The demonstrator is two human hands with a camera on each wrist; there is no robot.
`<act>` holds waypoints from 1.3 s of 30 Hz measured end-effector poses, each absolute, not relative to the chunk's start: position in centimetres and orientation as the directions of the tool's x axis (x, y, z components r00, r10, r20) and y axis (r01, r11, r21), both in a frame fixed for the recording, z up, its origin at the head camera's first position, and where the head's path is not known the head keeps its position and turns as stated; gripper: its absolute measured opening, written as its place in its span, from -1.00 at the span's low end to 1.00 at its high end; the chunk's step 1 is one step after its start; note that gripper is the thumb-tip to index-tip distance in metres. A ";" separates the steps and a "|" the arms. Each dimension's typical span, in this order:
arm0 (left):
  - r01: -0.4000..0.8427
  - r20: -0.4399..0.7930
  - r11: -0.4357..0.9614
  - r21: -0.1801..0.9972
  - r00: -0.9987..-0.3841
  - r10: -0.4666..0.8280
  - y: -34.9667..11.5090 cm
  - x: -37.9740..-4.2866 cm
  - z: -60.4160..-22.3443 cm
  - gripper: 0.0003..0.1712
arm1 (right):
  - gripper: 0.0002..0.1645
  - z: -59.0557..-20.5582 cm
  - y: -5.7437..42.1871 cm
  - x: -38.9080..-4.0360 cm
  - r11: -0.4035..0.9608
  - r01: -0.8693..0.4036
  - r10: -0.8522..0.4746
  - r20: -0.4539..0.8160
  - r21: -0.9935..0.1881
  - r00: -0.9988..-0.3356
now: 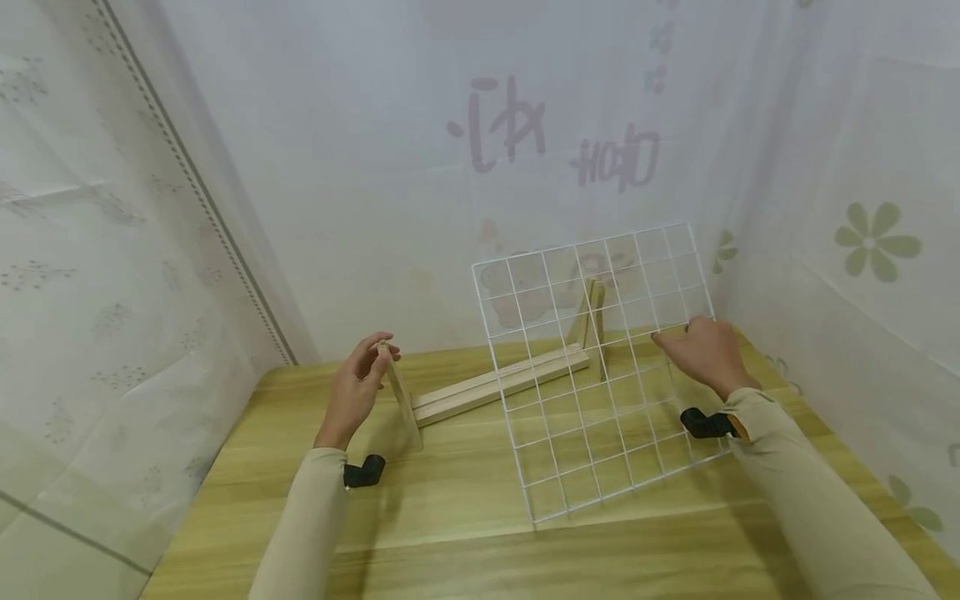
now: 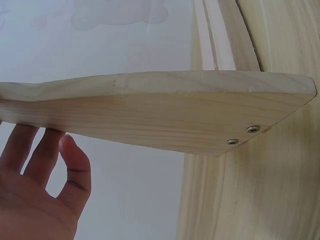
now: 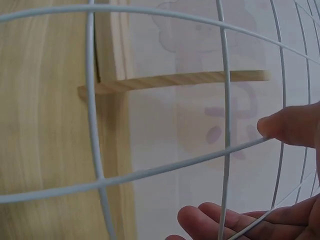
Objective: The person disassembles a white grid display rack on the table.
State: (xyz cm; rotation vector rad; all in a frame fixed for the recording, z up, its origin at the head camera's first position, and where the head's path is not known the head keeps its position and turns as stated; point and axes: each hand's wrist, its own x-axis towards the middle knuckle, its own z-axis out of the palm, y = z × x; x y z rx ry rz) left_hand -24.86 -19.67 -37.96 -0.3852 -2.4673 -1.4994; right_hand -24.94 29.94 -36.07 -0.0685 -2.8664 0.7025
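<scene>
In the head view, the left hand [image 1: 356,392] pinches the top of the near-left upright [image 1: 403,396] of a wooden stand [image 1: 457,405], whose grooved crossbar runs rightward above the wood-grain bench [image 1: 420,517] to a second upright [image 1: 597,315]. The right hand [image 1: 708,354] grips a white wire grid panel [image 1: 606,382] by its right edge, holding it tilted in front of the stand's right part (whether the two touch, I cannot tell). Light sleeves [image 1: 303,521] cover both arms, and behind the bench hangs a pale curtain [image 1: 360,167] printed with lettering and flowers. In the left wrist view, the left hand's fingers reach the board's edge, with the thumb bent beside it; two metal screw heads [image 2: 253,129] sit near the board's lower end, and the crossbar meets its other face. In the right wrist view, the right hand's thumb lies at a wire, the other fingers curl below among the wires, and the second upright shows beyond the mesh.
</scene>
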 end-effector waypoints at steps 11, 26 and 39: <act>0.323 0.314 0.444 0.836 -0.945 0.095 -19.6 -24.6 -37.6 -0.57 | -0.28 -37.5 31.5 -23.8 0.919 -0.023 0.034 0.136 -0.394 -0.990; 0.344 0.331 0.432 0.834 -0.938 0.109 -19.9 -25.1 -37.9 -0.58 | -0.30 -38.8 33.0 -22.8 0.932 -0.018 0.018 0.094 -0.362 -0.995; 0.346 0.331 0.432 0.833 -0.937 0.113 -20.1 -25.4 -38.0 -0.58 | -0.32 -39.3 33.9 -21.9 0.932 -0.002 0.024 0.068 -0.363 -0.997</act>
